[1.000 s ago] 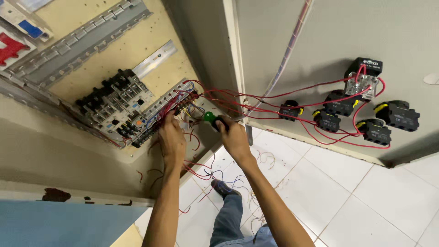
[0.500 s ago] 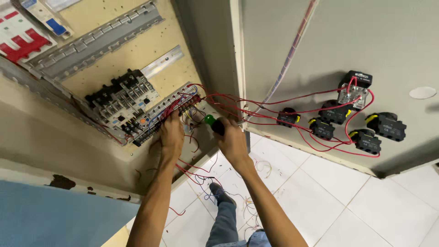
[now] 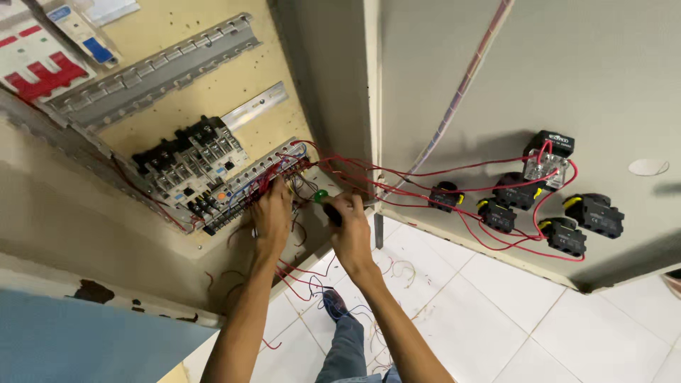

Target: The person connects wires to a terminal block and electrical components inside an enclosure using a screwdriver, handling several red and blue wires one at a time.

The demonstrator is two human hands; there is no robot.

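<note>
My right hand (image 3: 349, 223) grips a screwdriver with a green and black handle (image 3: 323, 198), its tip pointed toward the grey terminal strip (image 3: 266, 174) at the bottom of the open electrical cabinet. My left hand (image 3: 272, 213) rests against that strip among red wires (image 3: 340, 170), fingers pinching at the wires. Black contactors (image 3: 188, 167) are mounted just left of the strip on the beige backplate (image 3: 213, 92).
The cabinet door (image 3: 539, 85) stands open at right, carrying several black switch blocks (image 3: 560, 220) linked by red wires, and a wrapped cable bundle (image 3: 461, 92). Red and white breakers (image 3: 35, 60) sit top left. Wire scraps litter the white tiled floor (image 3: 539, 319); my shoe (image 3: 333, 305) is below.
The view has shifted slightly; both hands stay at the terminal strip, with the screwdriver held in nearly the same place.
</note>
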